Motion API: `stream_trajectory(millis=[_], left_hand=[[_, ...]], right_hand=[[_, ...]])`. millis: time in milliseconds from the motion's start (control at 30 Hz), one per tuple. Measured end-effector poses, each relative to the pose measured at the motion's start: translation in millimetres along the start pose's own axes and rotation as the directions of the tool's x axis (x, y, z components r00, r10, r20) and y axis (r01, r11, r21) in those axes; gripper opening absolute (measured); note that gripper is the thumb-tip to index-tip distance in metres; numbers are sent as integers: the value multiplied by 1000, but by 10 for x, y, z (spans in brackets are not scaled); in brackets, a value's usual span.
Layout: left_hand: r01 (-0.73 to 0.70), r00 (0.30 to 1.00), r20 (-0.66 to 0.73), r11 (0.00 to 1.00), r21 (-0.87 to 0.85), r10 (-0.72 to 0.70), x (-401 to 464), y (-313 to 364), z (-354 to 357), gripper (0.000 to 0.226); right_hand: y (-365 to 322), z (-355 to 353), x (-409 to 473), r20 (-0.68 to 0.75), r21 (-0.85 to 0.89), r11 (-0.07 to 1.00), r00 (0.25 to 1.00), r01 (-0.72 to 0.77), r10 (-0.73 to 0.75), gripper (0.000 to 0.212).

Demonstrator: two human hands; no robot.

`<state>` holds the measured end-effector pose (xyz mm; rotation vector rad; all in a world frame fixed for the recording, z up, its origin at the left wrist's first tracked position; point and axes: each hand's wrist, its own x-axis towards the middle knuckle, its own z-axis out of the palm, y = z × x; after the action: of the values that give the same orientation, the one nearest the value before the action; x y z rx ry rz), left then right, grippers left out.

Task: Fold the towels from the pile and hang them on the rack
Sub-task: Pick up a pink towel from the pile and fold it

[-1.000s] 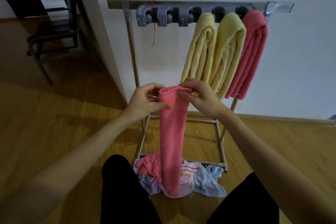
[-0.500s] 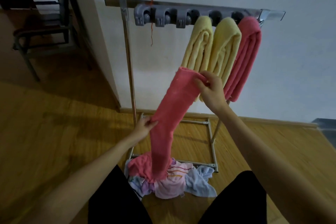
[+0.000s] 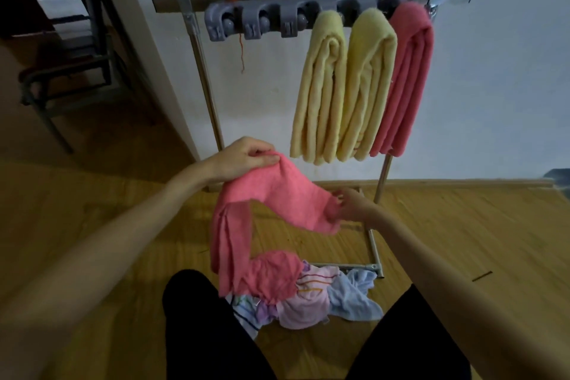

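Note:
A long folded pink towel (image 3: 271, 194) hangs in the air in front of the rack. My left hand (image 3: 246, 157) pinches its raised middle fold, and my right hand (image 3: 351, 205) grips the shorter end lower to the right. The longer end drops down to the pile of towels (image 3: 308, 296) on the floor: pink, lilac, striped and light blue. The metal rack (image 3: 200, 49) stands against the wall with a grey clip bar (image 3: 259, 20). Two yellow towels (image 3: 324, 86) (image 3: 367, 86) and one pink towel (image 3: 404, 83) hang folded at its right end.
A dark chair (image 3: 71, 71) stands at the back left beside a wall corner. The rack's base frame (image 3: 373, 247) lies on the wooden floor just behind the pile. My knees in black trousers (image 3: 197, 327) flank the pile.
My left hand rose from the towel's lower part to its top fold. My right hand dropped from the top to a lower end on the right, so the towel now drapes in an arch.

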<state>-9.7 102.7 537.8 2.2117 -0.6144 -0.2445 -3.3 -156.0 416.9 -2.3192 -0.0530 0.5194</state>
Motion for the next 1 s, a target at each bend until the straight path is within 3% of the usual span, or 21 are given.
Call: stream_trajectory(millis=[67,100,167,233,300,400,500,700,933,1000], left_hand=[[2,994,109,998,58,-9,-16,144,-43,23],[2,988,152,996,85,-15,-18,183,-57,24],[-11,977,210,990,138,-19,-26,232,-62,25],[-13,975,223,987,157,-22,-46,238,-53,23],[-6,978,204,987,159,-27,-76,215,-42,24],[9,981,189,992,128,-33,-131,167,-57,19],[51,981,182,992,116,-72,-164,94,-101,18],[128,985,111,991,31,-131,-205,-32,-125,28],[86,994,74,991,-101,-79,-319,-74,-255,40],[46,991,126,995,-88,-35,-336,-57,-286,43]], right_hand=[[-105,34,-1,56,-157,982,994,106,-98,72],[-185,46,-21,49,-143,969,979,202,-196,76],[-393,79,-126,19,132,911,918,391,-397,71],[-597,101,-257,13,469,770,868,433,-496,63],[-736,131,-329,24,581,685,832,439,-554,52],[-823,190,-343,-13,552,689,831,470,-556,25],[-840,179,-341,-39,502,699,821,510,-570,12],[-929,-111,-311,-112,140,721,734,679,-670,21],[-684,-549,-215,-237,42,734,720,678,-652,9],[-615,-564,-178,-221,-8,704,686,710,-694,18]])
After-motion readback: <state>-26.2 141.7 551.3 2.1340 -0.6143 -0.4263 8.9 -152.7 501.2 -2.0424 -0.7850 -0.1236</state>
